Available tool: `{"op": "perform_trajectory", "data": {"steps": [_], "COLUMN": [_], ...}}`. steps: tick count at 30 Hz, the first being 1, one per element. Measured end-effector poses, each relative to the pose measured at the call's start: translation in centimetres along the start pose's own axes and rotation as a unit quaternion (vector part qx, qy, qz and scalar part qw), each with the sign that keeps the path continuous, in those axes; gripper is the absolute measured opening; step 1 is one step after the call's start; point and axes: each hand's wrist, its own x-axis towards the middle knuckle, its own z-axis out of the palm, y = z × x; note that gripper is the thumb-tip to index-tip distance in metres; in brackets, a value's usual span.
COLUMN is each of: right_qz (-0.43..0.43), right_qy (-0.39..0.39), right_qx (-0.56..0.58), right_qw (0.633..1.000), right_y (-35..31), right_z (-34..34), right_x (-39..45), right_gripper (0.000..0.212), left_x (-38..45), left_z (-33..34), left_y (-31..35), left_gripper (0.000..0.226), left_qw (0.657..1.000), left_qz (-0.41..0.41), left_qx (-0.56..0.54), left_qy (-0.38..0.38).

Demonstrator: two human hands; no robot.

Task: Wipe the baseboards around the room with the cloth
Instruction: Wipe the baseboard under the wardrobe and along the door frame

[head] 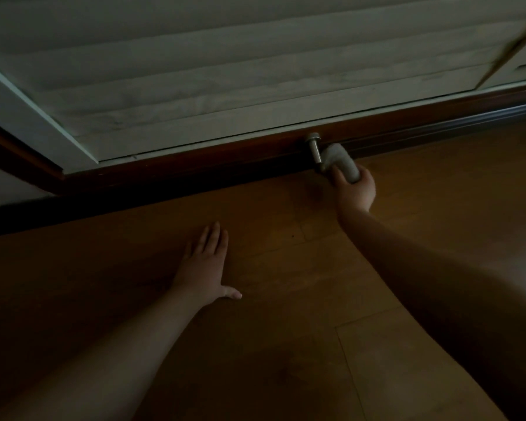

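Dark-brown baseboard (225,159) runs along the wall; right hand (354,189) grips the bunched grey cloth (340,162), fingers curled round it, right beside the metal door stopper (315,148). Left hand (205,262) lies flat on the wood floor (407,299), fingers straight. Best to work the cloth round the stopper's base, then keep pressure along the top ledge.

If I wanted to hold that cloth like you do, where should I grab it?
Grab the cloth by its near end, from the floor side, as the right hand does. It is rolled into a thick wad, so fingers can wrap it, and its far end stays free against the baseboard beside the metal doorstop.
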Motion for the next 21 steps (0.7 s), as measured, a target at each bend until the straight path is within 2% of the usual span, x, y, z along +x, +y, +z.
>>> {"op": "perform_trajectory", "data": {"steps": [2, 4, 10, 14, 16, 21], "right_qz": [0.010, 0.011, 0.000, -0.059, -0.078, -0.046], "right_qy": [0.023, 0.007, -0.148, -0.230, -0.241, -0.218], "right_qx": [-0.012, -0.040, -0.062, -0.054, -0.047, -0.022], "right_qw": [1.000, 0.999, 0.987, 0.970, 0.966, 0.975], "right_y": [-0.2, -0.2, -1.6, -3.9, -5.0, -6.2], "right_z": [-1.3, -1.6, 3.5, 8.0, 9.9, 10.9], "right_x": [0.3, -0.7, -7.6, -11.4, -12.1, -10.8], "right_gripper": [0.054, 0.056, 0.052, 0.057, 0.058, 0.058], "left_x": [0.0, -0.1, 0.0, 0.1, 0.1, 0.3], "left_z": [-0.1, -0.2, -0.3, -0.3, -0.2, -0.1], "left_y": [0.0, 0.0, 0.2, 0.4, 0.5, 0.6], "left_gripper": [0.140, 0.140, 0.140, 0.141, 0.141, 0.141], "left_qw": [1.000, 1.000, 1.000, 1.000, 1.000, 1.000], "left_qz": [0.000, 0.001, -0.007, -0.011, -0.016, -0.014], "left_qx": [-0.001, -0.004, 0.003, 0.011, 0.006, 0.010], "left_qy": [-0.004, -0.005, -0.010, -0.004, -0.002, -0.004]}}
